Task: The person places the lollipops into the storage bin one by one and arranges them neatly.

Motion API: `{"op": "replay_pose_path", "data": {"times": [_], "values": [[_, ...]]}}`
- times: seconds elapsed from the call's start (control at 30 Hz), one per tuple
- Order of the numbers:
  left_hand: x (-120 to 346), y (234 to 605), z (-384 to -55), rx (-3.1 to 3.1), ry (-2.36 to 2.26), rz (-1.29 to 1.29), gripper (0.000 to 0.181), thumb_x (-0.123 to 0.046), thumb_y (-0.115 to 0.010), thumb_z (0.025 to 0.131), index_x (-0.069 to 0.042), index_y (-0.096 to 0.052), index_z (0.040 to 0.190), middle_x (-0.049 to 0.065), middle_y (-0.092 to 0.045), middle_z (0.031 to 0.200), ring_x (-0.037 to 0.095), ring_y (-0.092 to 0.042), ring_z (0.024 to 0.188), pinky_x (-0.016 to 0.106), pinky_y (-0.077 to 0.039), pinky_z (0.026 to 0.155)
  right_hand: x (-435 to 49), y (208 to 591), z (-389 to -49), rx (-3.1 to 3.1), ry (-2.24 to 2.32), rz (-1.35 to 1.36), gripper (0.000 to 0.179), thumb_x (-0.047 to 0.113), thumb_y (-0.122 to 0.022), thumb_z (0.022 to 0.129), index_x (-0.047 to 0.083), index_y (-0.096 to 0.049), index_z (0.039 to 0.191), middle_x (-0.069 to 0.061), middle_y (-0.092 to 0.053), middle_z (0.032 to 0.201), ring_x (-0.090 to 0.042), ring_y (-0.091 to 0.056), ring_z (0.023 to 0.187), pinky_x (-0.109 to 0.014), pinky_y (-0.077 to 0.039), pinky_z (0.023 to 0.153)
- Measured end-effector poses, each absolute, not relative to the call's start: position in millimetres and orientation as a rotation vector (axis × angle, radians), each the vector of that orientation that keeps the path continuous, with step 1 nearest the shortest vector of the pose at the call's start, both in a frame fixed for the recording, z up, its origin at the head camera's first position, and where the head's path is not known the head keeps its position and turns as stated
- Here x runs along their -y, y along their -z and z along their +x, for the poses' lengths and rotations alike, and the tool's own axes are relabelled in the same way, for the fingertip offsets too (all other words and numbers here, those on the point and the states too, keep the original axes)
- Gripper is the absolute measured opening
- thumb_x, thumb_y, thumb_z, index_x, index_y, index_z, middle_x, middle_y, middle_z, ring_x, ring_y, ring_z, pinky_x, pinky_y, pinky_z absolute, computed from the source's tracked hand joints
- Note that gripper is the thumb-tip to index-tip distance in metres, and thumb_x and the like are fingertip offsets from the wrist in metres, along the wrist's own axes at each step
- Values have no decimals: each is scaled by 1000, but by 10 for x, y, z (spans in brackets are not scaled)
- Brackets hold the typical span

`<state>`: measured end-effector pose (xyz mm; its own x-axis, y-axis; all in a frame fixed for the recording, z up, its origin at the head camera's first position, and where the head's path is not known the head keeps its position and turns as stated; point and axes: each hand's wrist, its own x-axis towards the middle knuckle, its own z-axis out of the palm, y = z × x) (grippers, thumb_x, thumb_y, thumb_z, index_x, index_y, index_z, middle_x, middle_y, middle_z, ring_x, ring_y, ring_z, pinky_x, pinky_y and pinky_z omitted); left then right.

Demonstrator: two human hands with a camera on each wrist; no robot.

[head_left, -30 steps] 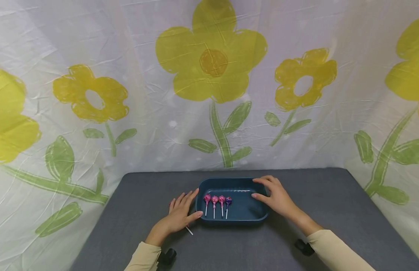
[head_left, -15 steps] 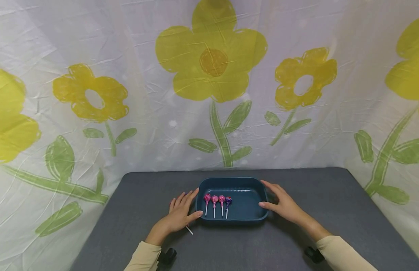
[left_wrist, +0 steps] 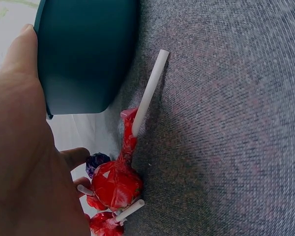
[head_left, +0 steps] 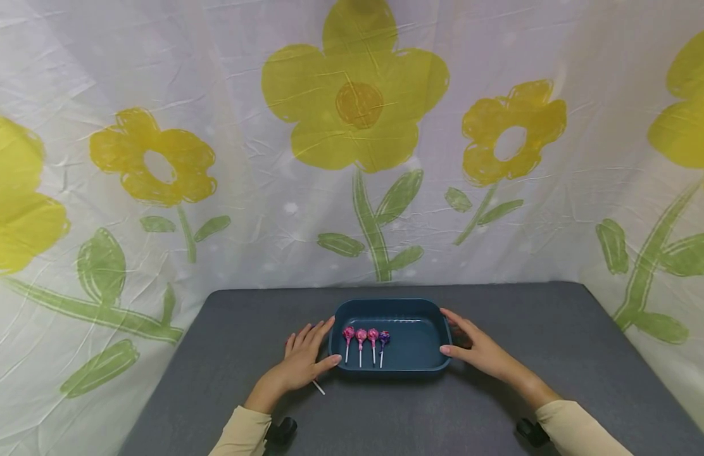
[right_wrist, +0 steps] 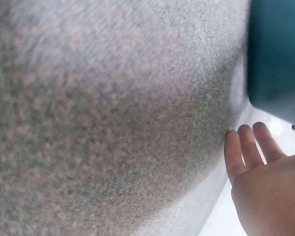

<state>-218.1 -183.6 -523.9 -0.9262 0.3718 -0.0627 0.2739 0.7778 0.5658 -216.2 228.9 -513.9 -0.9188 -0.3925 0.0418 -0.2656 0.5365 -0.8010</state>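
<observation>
A dark blue rectangular tray (head_left: pixel 417 348) stands between the two hands in the head view. In its left half lie three pink lollipops (head_left: pixel 361 335) and one purple lollipop (head_left: pixel 384 338) in a row, sticks toward the person. My left hand (head_left: pixel 295 366) rests against the tray's left end, thumb at the near corner and fingers extended. Beneath that hand, the left wrist view shows several wrapped lollipops on the cloth, a red lollipop (left_wrist: pixel 117 184) nearest. My right hand (head_left: pixel 485 351) touches the tray's right end, thumb at the rim, other fingers extended outside it.
Grey cloth covers the table (head_left: pixel 397 418). Behind it hangs a white curtain (head_left: pixel 272 209) printed with yellow flowers. A black wrist device (head_left: pixel 531 432) sits under the right forearm, with a similar black device (head_left: pixel 280 432) under the left.
My right hand has drawn back to the right, from over the tray's inside to its right end. The left hand, tray and lollipops have stayed in place.
</observation>
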Motion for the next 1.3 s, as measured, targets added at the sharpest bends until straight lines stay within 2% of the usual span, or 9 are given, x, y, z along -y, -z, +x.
{"op": "replay_pose_path", "data": {"times": [0.2,0.37,0.63,0.93,1.07,1.13,1.3], "values": [[1818,5174,-2141,-2809,-824,519,81,-57,-54,95,-30,-13,160,15,-21,165,45,-11,152,72,-1,115,-2298,5143,-2156,-2578,1294,-581,78,37,-61,98,22,-16,160,-24,-37,156,-45,-46,137,-60,-45,102],[1807,5134,-2125,-2818,-817,527,81,-57,-55,95,-30,-14,160,16,-22,164,46,-12,152,73,-3,114,-2308,5144,-2153,-2559,1286,-587,83,36,-64,96,22,-13,160,-24,-28,160,-48,-42,138,-64,-43,100],[1885,5130,-2175,-2827,-929,524,83,-45,-64,94,-23,-18,159,16,-27,163,47,-19,150,72,-7,115,-2305,5157,-2167,-2542,1269,-572,87,38,-65,95,23,-11,160,-23,-25,162,-48,-39,140,-66,-42,101],[2208,5125,-2275,-2835,-1163,471,79,-48,-67,91,-21,-31,155,12,-39,158,40,-36,145,66,-32,112,-2303,5147,-2175,-2544,1274,-577,88,37,-67,94,22,-11,161,-27,-33,156,-48,-40,139,-67,-41,100],[2312,5172,-2333,-2830,-1231,493,67,-39,-69,92,-15,-43,149,14,-50,150,36,-50,137,57,-42,108,-2311,5153,-2175,-2553,1265,-586,88,37,-67,94,24,-10,160,-27,-34,156,-48,-40,139,-67,-41,101],[2337,5193,-2372,-2822,-1259,515,60,-32,-70,92,-12,-48,145,16,-55,145,36,-56,130,54,-49,102,-2316,5156,-2176,-2552,1264,-584,88,37,-67,94,25,-10,160,-27,-34,156,-48,-40,139,-67,-41,101],[2354,5219,-2494,-2806,-1264,529,52,-22,-70,92,-10,-55,140,17,-61,138,35,-60,123,54,-50,98,-2324,5156,-2181,-2534,1260,-569,88,36,-66,94,27,-9,160,-26,-32,157,-48,-39,140,-66,-41,101]]}}
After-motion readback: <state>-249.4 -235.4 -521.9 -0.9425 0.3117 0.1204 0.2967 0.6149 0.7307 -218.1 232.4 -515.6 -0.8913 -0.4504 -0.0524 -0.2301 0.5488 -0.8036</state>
